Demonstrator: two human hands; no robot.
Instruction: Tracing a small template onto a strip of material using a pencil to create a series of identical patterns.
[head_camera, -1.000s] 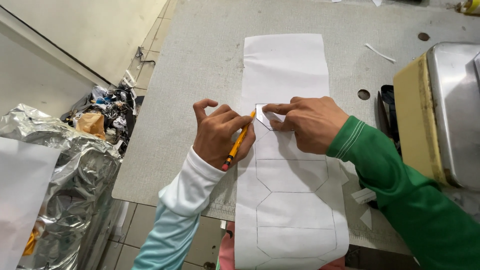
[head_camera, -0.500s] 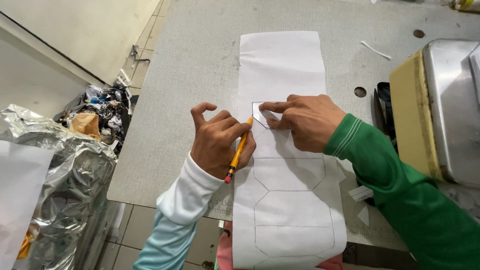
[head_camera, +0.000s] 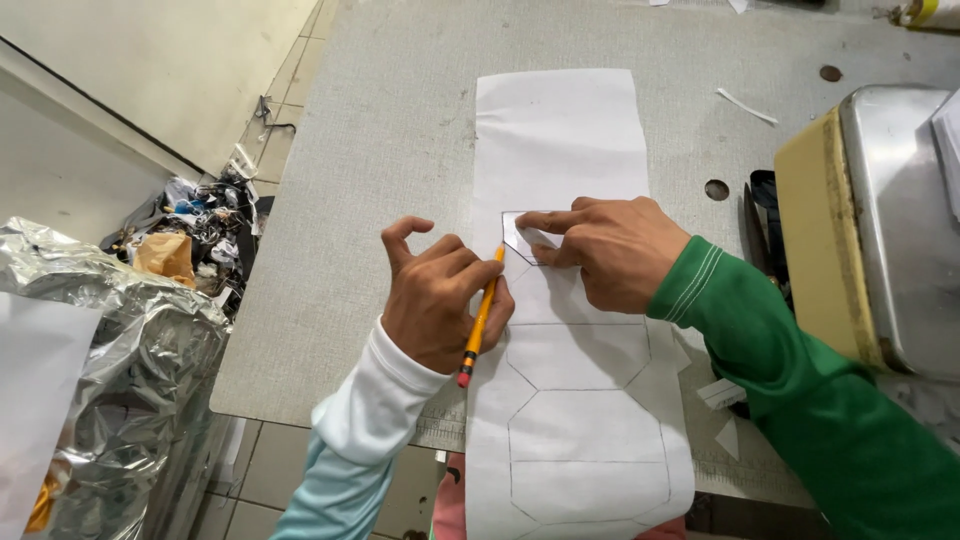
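On the grey table (head_camera: 380, 150) lies a long strip of white paper (head_camera: 560, 130) with pencil lines drawn on it in big six-sided shapes. The left hand (head_camera: 440, 300) holds a yellow pencil (head_camera: 482, 316) pinched between the thumb and the first fingers, with the red rubber end pointing down toward the person and the tip up at the paper. The other fingers of that hand are curled and lifted a little. The right hand (head_camera: 610, 250), in a green sleeve, lies flat on the paper, and its fingertips (head_camera: 530, 220) press down a small white cut-out piece (head_camera: 520, 240) so it cannot slide. The pencil tip sits just beside the left edge of that small piece. A second ago the pencil leaned more to the side and its tip was close under the right fingers; now it stands straighter and the tip has slid a bit along the edge of the piece. It looks like the drawing around the little piece is going on, and only part of its outline is dark so far. To the right stands a shiny metal machine (head_camera: 890, 220) with a yellow side, and black scissors (head_camera: 765, 230) lie near it. To the left, crinkly silver foil (head_camera: 110, 380) is piled up below the table.
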